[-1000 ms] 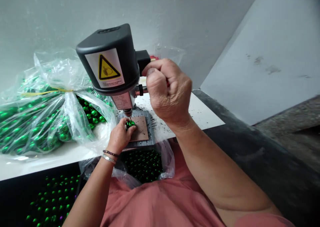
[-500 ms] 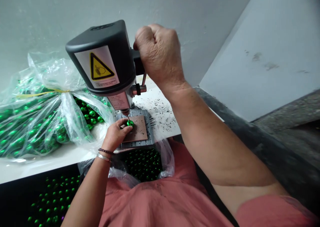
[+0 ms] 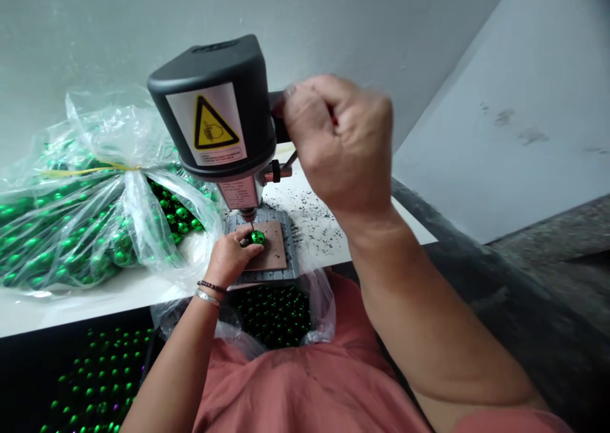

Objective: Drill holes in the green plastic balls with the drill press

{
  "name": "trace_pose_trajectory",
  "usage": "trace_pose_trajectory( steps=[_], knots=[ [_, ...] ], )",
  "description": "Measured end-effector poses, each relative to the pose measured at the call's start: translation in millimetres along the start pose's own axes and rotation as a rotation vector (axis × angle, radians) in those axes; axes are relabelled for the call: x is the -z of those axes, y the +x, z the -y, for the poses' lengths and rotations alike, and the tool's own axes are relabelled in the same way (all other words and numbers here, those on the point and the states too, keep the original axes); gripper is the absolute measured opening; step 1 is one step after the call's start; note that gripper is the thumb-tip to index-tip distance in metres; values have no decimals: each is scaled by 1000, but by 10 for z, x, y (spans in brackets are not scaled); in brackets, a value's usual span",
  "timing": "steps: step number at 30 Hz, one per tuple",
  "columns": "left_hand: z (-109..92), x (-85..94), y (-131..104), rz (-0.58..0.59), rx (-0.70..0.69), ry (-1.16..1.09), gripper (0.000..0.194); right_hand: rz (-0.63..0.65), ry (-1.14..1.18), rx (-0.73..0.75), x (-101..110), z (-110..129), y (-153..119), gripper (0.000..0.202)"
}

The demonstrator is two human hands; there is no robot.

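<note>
Beads aside, what we notice is our right hand [image 3: 345, 150]: half a second back it was fisted high on the drill press [image 3: 214, 112] lever, and now it has swung forward and lower, so we judge the spindle is descending. Our left hand [image 3: 233, 255] pinches the green bead [image 3: 258, 237] on the brown pad [image 3: 271, 246] near the bench's front edge, directly under the bit

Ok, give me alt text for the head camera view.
A left hand holds a green bead on a brown pad under a small black drill press, while the right hand grips its lever. A clear bag of green beads lies beside it.
</note>
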State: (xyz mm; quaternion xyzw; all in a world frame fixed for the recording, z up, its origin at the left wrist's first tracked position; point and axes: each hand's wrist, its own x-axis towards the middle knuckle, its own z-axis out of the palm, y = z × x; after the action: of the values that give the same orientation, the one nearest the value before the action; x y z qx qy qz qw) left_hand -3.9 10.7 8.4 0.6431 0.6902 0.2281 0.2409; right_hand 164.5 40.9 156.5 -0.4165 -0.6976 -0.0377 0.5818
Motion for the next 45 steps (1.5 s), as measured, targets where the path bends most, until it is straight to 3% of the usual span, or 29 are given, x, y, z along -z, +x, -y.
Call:
trace_pose_trajectory(
  steps=[5,10,15,27,33,35,38,41,43,45],
  knots=[
    [10,-1,-11,8,-37,-10,38,-106,49,43,42,58,-395,24],
    [2,13,-25,4,-34,10,42,-185,-33,121,-28,-7,-623,34],
    [-33,23,-45,-13,-30,-23,39,-232,-53,198,-71,-65,-729,33],
    [-26,18,-42,-12,-30,82,36,-286,-61,184,-144,-96,-875,36],
    [-11,12,-40,-25,-14,88,41,-212,-29,156,-179,-141,-1060,37],
    [-5,-5,-34,-26,-22,83,41,-253,-35,145,-170,-119,-998,35],
    [11,-24,-38,-44,-35,23,37,-293,-46,124,-136,-46,-662,27],
    [29,26,-105,-31,-27,-107,36,-175,46,-40,-117,8,-196,28],
    [31,117,-197,41,-36,-179,35,-130,90,-138,-127,13,38,25],
    [20,227,-306,195,-64,-215,34,-95,113,-211,-148,3,154,24]
  ],
)
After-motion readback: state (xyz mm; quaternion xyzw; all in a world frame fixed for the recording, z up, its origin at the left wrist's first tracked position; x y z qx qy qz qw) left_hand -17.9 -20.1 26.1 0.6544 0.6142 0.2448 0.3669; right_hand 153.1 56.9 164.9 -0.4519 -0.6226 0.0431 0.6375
